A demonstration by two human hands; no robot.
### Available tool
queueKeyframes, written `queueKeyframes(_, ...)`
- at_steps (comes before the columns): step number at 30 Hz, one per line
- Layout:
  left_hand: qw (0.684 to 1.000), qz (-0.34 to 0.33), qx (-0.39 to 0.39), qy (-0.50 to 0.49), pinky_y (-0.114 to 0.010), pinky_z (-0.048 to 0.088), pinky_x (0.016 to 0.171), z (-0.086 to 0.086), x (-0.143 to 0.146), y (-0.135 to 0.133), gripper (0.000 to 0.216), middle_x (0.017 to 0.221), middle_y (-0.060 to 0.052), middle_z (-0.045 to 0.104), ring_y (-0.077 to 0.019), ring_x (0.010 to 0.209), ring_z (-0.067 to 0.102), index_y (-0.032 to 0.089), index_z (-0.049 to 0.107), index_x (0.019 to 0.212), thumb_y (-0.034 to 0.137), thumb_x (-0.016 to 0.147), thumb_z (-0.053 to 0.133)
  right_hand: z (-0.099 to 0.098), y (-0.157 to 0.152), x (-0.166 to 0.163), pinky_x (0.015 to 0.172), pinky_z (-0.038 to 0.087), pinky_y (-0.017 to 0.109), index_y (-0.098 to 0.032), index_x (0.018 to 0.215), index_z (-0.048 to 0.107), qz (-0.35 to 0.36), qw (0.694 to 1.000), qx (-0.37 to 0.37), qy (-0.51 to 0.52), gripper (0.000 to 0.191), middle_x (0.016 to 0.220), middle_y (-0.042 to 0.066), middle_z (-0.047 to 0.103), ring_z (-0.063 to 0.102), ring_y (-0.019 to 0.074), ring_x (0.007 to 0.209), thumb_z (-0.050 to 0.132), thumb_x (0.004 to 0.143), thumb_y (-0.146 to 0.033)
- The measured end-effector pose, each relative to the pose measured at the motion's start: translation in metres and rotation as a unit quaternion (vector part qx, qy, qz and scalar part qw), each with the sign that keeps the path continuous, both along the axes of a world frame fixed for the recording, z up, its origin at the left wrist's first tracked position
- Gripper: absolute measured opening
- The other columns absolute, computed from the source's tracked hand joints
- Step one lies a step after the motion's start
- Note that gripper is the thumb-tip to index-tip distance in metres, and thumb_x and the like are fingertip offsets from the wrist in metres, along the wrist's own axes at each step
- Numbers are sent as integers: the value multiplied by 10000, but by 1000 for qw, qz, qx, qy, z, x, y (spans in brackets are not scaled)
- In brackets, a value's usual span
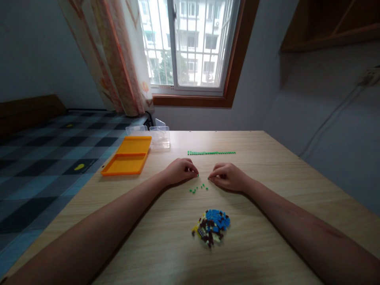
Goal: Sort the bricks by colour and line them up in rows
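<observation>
My left hand (183,170) pinches a tiny green brick (198,175) at its fingertips, just above the tabletop. Facing it a short way to the right, my right hand (227,176) has its fingertips closed on another small green brick (208,178), mostly covered by the fingers. Several loose green bricks (203,185) lie scattered between and in front of the hands. Behind them runs a straight row of green bricks (211,152). Closer to me is a pile of small blue, brown, yellow and cream bricks (218,220).
An orange tray (120,173) with two sections sits at the table's left edge. Clear plastic boxes (160,142) stand behind it. The wooden table (267,166) reaches towards the wall under the window (196,43); a bed with a checked cover (59,146) is on the left.
</observation>
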State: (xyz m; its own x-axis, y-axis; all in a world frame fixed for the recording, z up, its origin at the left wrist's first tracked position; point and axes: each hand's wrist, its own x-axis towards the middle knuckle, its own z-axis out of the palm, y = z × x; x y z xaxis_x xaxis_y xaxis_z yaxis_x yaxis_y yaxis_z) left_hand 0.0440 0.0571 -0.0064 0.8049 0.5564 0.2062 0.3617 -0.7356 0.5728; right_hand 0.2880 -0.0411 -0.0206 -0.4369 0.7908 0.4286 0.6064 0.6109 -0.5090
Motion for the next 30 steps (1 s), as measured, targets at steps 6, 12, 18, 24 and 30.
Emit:
queueKeyframes(6, 999, -4, 46, 23, -224, 406, 615, 0, 1, -4, 138, 834, -19, 669, -102, 655, 573, 237, 812, 895, 218, 830, 692, -1, 5, -3, 587, 423, 220, -206, 900, 800, -9, 999, 23, -25, 137, 805, 39, 691, 556, 95, 604, 668, 865, -191)
queueKeyframes(12, 994, -18, 97, 48, -240, 426, 671, 3, 1, -12, 187, 895, -19, 691, -122, 726, 618, 295, 805, 987, 276, 885, 650, -2, 8, -5, 599, 422, 219, -224, 925, 803, -14, 999, 38, -35, 157, 823, 35, 705, 563, 95, 610, 666, 864, -178)
queueKeyframes(18, 992, -29, 119, 29, -237, 433, 669, 1, -1, -12, 215, 911, -25, 688, -123, 736, 625, 293, 792, 1045, 288, 905, 629, -5, 9, -3, 587, 412, 218, -226, 919, 803, -19, 998, 41, -33, 153, 797, 27, 699, 547, 92, 596, 668, 862, -184)
queueKeyframes(24, 988, -39, 142, 35, -231, 431, 651, 0, 0, -12, 195, 896, -16, 690, -114, 709, 622, 298, 799, 1012, 279, 899, 640, -6, 8, -4, 611, 417, 221, -245, 943, 801, -21, 997, 52, -49, 159, 807, 21, 691, 562, 97, 626, 654, 888, -219)
queueKeyframes(30, 986, -50, 152, 37, -234, 441, 656, 1, 1, -15, 200, 880, -16, 696, -116, 710, 631, 288, 801, 1007, 284, 917, 621, -6, 7, -5, 599, 409, 222, -248, 930, 802, -26, 997, 54, -49, 155, 782, 19, 677, 563, 98, 618, 652, 894, -229)
